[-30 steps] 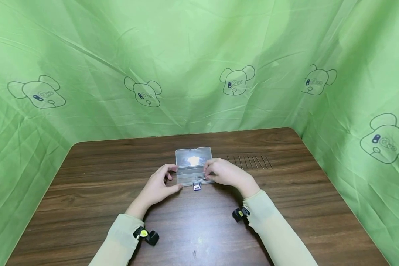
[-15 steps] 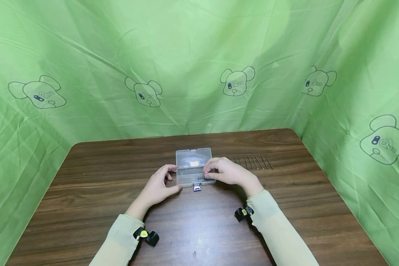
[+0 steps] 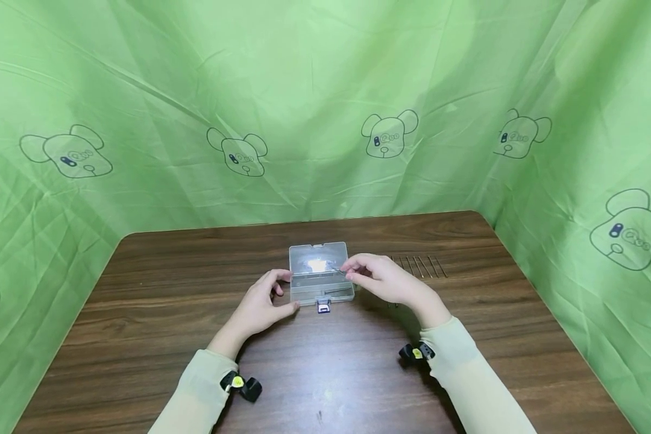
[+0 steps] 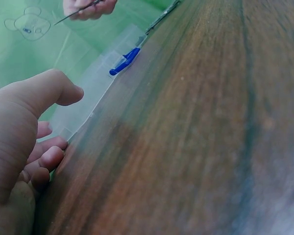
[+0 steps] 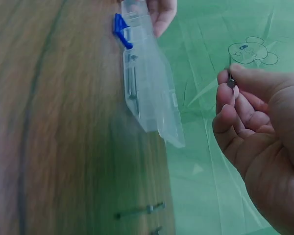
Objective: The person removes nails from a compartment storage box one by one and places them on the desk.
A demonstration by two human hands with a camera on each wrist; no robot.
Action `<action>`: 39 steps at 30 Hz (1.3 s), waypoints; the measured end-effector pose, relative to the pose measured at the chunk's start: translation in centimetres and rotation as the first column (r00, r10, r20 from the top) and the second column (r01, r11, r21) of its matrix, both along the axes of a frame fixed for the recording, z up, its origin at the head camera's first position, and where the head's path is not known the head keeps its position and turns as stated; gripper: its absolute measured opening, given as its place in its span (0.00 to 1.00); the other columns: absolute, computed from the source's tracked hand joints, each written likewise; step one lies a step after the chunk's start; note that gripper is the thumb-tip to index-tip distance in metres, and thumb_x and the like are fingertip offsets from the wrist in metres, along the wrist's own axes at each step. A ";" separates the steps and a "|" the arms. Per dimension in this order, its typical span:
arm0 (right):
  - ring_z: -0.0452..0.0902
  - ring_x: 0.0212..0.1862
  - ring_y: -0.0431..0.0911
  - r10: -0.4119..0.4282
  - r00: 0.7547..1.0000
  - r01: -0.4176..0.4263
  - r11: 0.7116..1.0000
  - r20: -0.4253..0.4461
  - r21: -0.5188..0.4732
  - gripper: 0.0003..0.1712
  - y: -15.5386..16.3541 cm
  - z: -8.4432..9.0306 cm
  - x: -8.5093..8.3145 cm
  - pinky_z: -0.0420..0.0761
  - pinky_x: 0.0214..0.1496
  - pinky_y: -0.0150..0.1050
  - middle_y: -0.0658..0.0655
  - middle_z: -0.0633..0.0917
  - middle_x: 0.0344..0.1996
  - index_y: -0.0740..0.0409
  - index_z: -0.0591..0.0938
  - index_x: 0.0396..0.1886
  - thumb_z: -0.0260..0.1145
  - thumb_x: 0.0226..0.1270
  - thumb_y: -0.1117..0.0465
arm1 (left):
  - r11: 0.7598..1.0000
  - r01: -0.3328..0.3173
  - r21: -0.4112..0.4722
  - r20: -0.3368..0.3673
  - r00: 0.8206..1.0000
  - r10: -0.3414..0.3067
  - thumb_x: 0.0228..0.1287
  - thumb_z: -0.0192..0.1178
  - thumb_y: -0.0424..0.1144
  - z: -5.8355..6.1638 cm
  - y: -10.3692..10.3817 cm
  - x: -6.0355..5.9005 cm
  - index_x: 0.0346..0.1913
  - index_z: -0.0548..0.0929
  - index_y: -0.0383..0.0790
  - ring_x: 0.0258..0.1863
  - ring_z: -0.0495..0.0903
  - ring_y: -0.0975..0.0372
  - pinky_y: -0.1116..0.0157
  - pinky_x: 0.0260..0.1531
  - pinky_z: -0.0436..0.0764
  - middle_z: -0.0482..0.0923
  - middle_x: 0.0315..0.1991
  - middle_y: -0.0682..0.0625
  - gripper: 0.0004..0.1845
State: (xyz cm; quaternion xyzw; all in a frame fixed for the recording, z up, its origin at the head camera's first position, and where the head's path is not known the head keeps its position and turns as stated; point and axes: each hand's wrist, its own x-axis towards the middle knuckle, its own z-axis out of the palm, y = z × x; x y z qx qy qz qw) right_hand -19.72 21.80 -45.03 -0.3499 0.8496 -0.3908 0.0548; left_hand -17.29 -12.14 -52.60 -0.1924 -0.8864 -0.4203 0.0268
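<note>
Hands at a clear plastic case (image 3: 321, 274) mid-table, blue latch (image 3: 322, 307) at 6 o'clock | left hand (image 3: 260, 301) curls round its 9 o'clock end | right hand (image 3: 382, 278) pinches a thin metal pin (image 4: 78, 11), lying roughly 3-to-9, above it | spare pins (image 3: 419, 266) at 3 o'clock | no legible writing
</note>
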 end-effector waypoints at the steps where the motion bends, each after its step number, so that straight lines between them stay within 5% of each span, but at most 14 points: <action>1: 0.83 0.47 0.40 -0.006 1.000 0.006 1.000 -0.003 0.002 0.13 0.3 0.0 0.2 0.84 0.53 0.41 0.54 0.90 0.47 0.59 0.87 0.60 0.66 0.85 0.60 | 1.000 0.000 0.000 -0.001 1.000 0.000 0.59 0.83 0.43 0.0 0.0 0.0 0.69 0.80 0.44 0.43 0.78 0.62 0.64 0.42 0.76 0.83 0.58 0.51 0.36; 11: 0.83 0.45 0.44 -0.194 0.980 0.196 0.980 0.049 -0.037 0.07 4.6 0.3 2.0 0.83 0.49 0.37 0.49 0.88 0.41 0.57 0.86 0.52 0.69 0.80 0.62 | 1.000 -0.001 0.002 0.000 1.000 0.001 0.59 0.83 0.43 -0.2 0.0 0.1 0.69 0.80 0.44 0.44 0.78 0.62 0.64 0.42 0.77 0.82 0.59 0.52 0.36; 20: 0.83 0.38 0.43 -0.390 0.911 0.392 0.920 0.131 0.011 0.06 7.7 -1.6 2.9 0.81 0.42 0.35 0.51 0.87 0.36 0.59 0.85 0.47 0.71 0.75 0.63 | 1.000 0.003 -0.003 -0.005 1.000 -0.003 0.59 0.83 0.42 -0.3 0.0 0.0 0.69 0.80 0.44 0.44 0.78 0.62 0.64 0.42 0.77 0.82 0.59 0.52 0.36; 30: 0.88 0.28 0.47 -0.478 0.825 0.478 0.875 0.302 0.078 0.08 8.5 -3.0 2.5 0.87 0.33 0.40 0.55 0.90 0.28 0.65 0.86 0.42 0.74 0.68 0.66 | 1.000 0.006 -0.001 -0.011 1.000 -0.006 0.60 0.83 0.43 -0.2 0.0 0.1 0.69 0.80 0.44 0.44 0.78 0.62 0.64 0.43 0.76 0.82 0.59 0.51 0.36; 39: 0.88 0.25 0.46 -0.512 0.785 0.502 0.856 0.349 0.125 0.05 8.3 -3.0 2.6 0.89 0.31 0.40 0.55 0.90 0.25 0.66 0.88 0.36 0.75 0.63 0.68 | 1.000 0.003 -0.005 -0.005 1.000 -0.003 0.60 0.83 0.43 0.0 0.0 0.0 0.69 0.79 0.44 0.44 0.78 0.62 0.63 0.43 0.76 0.82 0.59 0.51 0.36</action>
